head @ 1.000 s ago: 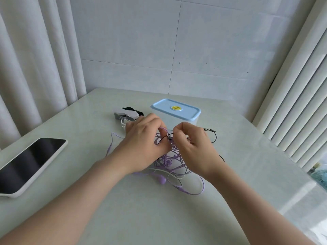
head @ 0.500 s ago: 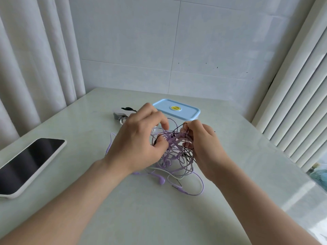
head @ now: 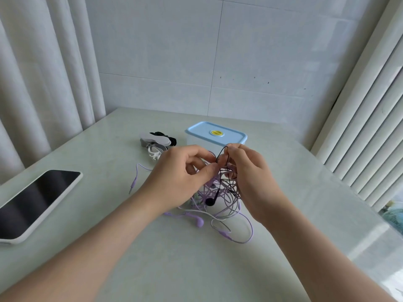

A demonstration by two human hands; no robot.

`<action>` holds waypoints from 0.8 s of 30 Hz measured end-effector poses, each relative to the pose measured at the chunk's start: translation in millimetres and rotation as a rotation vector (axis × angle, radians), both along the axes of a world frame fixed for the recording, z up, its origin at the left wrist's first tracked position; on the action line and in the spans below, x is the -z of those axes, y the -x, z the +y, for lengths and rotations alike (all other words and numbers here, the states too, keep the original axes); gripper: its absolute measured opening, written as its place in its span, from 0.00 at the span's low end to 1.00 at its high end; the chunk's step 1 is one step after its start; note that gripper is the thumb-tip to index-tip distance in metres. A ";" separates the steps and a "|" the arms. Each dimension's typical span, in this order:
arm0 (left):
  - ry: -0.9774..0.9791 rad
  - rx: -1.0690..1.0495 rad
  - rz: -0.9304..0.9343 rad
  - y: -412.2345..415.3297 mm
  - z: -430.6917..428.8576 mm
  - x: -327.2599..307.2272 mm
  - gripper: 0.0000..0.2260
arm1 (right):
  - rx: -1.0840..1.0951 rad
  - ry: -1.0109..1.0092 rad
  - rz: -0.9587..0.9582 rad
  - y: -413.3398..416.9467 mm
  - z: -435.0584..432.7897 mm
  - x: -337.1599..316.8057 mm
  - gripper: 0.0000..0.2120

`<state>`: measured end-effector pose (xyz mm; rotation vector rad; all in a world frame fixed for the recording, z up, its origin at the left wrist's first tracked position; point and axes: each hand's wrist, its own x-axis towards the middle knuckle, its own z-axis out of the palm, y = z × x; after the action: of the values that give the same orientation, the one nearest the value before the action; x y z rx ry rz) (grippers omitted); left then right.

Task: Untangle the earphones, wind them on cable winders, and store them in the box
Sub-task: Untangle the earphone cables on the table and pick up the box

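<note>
A pale green glossy table [head: 152, 258] is being seen from above, and all the things are being carried by it. At its left edge a flat device with a black screen and a white case [head: 37, 201] is lying, well apart from the rest. At the far middle of the table a translucent rectangular box with a light blue lid [head: 216, 132] is standing. Its lid is being kept on, and a yellow round sticker is being shown on it.

Just in front of the box, a tangle of purple, white and black earphone cables [head: 226, 205] is being held up over the table by both hands, while its lower loops are lying on the surface. The left hand [head: 178, 177] is being kept at the left of the tangle; its grip is being closed, thumb against forefinger, on a thin black cable [head: 220, 158]. The right hand [head: 248, 171] is being kept at the right; its grip is being pinched on the top loop of the same black cable.

Left of the box, a small heap of grey, white and black cable winders [head: 156, 142] is lying, near the left hand but apart from it. A black earbud [head: 210, 201] is hanging inside the tangle, and a purple earbud [head: 199, 222] is lying on the table below it.
</note>
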<state>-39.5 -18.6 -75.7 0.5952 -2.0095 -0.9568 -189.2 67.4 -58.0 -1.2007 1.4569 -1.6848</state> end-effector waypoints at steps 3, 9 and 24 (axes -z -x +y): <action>0.022 -0.014 -0.010 -0.4 1.5 -1.3 0.05 | 0.021 0.034 0.053 1.2 -0.9 0.9 0.11; 0.049 -0.009 0.009 2.5 10.0 -4.7 0.04 | 0.003 0.094 0.250 -5.9 1.2 1.7 0.10; -0.277 0.009 0.116 -6.4 -6.0 -11.7 0.06 | 0.135 0.108 0.523 -1.0 8.2 -0.6 0.13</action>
<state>-33.0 -24.6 -64.0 0.6640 -1.7920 -1.2581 -188.2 75.5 -57.4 -1.7304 1.8005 -1.6236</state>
